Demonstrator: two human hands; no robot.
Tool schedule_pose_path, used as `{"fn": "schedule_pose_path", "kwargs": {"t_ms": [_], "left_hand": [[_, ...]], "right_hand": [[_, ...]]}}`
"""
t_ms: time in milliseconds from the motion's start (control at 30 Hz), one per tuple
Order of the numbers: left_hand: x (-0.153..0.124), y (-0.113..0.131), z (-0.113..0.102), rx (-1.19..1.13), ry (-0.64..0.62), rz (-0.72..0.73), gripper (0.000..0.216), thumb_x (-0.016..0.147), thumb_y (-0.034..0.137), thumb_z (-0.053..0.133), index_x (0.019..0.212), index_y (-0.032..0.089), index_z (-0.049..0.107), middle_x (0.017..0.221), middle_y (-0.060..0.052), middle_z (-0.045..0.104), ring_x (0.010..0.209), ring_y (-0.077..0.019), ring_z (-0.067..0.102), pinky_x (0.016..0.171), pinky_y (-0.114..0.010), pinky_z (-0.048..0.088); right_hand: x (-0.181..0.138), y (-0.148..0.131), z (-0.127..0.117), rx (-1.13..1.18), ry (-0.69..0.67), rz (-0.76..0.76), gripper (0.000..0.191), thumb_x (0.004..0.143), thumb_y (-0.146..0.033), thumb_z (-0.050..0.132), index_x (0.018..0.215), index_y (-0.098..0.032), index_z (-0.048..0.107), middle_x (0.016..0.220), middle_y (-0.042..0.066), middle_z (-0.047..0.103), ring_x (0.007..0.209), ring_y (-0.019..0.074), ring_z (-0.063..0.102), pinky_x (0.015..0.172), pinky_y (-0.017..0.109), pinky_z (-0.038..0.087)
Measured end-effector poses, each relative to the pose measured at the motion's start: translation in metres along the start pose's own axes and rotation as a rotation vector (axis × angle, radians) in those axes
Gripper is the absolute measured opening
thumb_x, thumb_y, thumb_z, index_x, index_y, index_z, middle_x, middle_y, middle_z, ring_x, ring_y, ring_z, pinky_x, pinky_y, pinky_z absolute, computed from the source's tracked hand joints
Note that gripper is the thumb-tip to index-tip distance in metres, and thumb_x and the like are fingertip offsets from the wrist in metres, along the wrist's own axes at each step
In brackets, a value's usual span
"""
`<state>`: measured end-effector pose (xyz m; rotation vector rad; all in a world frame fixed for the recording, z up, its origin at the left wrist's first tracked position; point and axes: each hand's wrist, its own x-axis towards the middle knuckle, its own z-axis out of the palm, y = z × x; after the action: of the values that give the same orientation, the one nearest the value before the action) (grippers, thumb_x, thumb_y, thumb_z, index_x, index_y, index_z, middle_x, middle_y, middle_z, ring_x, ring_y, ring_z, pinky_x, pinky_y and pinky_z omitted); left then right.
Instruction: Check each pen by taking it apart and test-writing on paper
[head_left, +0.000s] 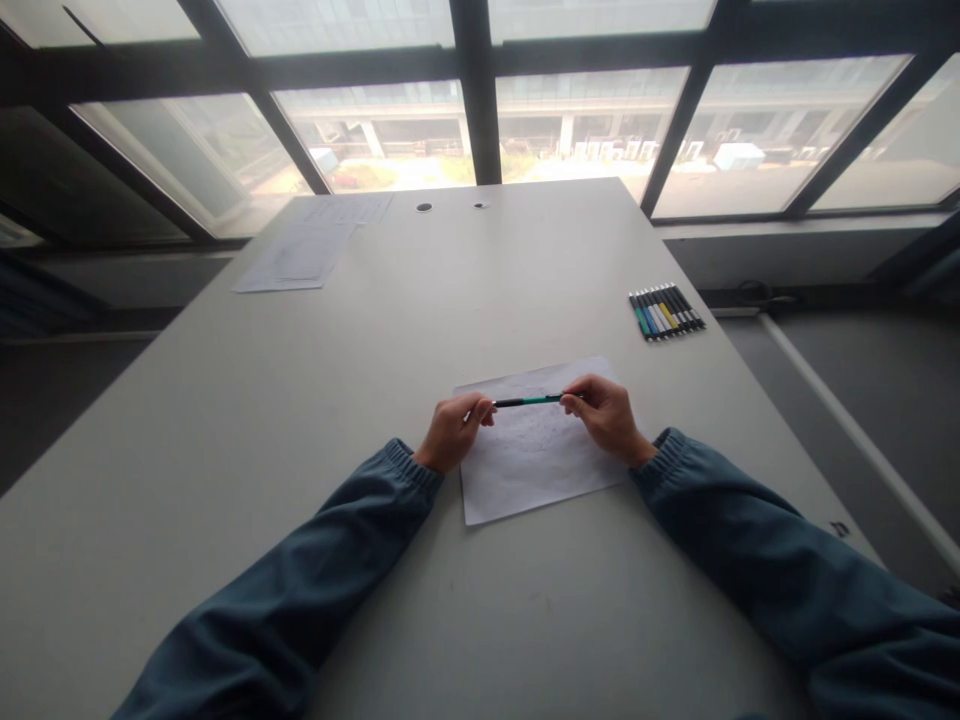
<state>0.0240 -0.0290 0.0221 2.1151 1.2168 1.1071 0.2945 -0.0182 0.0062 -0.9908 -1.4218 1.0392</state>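
Observation:
A pen (532, 401) with a black grip section and a green barrel is stretched level between my two hands. My left hand (454, 428) pinches its black end, and the fingertips hide the tip. At the green end, my right hand (606, 415) closes thumb and fingers round the pen. Beneath it lies a white sheet of paper (499, 490), slightly turned, with faint marks on its upper part. Both wrists are close to the sheet's sides.
A row of several pens (666, 313) with black, green, blue, white and yellow parts lies on the right of the white table (315, 400). Printed papers (296, 255) rest at the far left. Two round holes sit near the far edge, before the windows.

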Motion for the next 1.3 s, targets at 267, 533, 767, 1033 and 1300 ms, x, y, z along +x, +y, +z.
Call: {"fn": "schedule_pose_path", "kwargs": {"t_ms": [267,533,767,1033,1300], "left_hand": [[0.0007,-0.0018,0.0050,0.052,0.158,0.070,0.019,0.090,0.033,0.070,0.102,0.018,0.066,0.090,-0.004,0.074,0.073,-0.0132,0.067,0.073,-0.026,0.056],[-0.0009,-0.0012,0.0037,0.072,0.102,0.037,0.018,0.095,0.035,0.062,0.091,0.017,0.066,0.077,-0.003,0.071,0.070,-0.0136,0.064,0.060,-0.023,0.049],[-0.0011,-0.0066,0.0016,0.035,0.030,0.108,0.030,0.102,0.039,0.049,0.091,0.017,0.065,0.078,-0.003,0.067,0.071,-0.0138,0.062,0.070,-0.027,0.050],[0.0032,-0.0028,0.0037,0.042,0.140,0.216,0.023,0.089,0.025,0.071,0.108,0.019,0.061,0.095,-0.005,0.069,0.080,-0.0138,0.062,0.075,-0.029,0.053],[0.0020,-0.0021,0.0032,0.034,0.120,0.164,0.007,0.095,0.025,0.062,0.097,0.019,0.063,0.088,-0.004,0.064,0.076,-0.0136,0.060,0.071,-0.027,0.052]], "right_hand": [[0.0007,-0.0027,0.0006,-0.014,0.019,0.020,0.027,0.081,-0.042,0.078,0.081,-0.017,0.069,0.066,0.002,0.067,0.057,0.0136,0.061,0.056,0.027,0.050],[0.0000,-0.0007,0.0000,0.006,0.002,0.027,0.026,0.081,-0.042,0.079,0.081,-0.018,0.068,0.067,0.002,0.068,0.058,0.0143,0.061,0.057,0.028,0.050],[-0.0005,0.0014,0.0001,0.004,-0.004,0.038,0.028,0.081,-0.044,0.078,0.083,-0.018,0.068,0.068,0.002,0.068,0.059,0.0149,0.062,0.057,0.029,0.051],[0.0003,-0.0015,0.0003,0.000,0.010,0.046,0.029,0.080,-0.045,0.078,0.081,-0.018,0.068,0.066,0.002,0.068,0.058,0.0144,0.062,0.057,0.028,0.051],[0.0003,-0.0009,0.0009,0.016,0.005,0.050,0.030,0.080,-0.045,0.078,0.082,-0.017,0.068,0.065,0.001,0.067,0.058,0.0141,0.062,0.056,0.028,0.051]]}}
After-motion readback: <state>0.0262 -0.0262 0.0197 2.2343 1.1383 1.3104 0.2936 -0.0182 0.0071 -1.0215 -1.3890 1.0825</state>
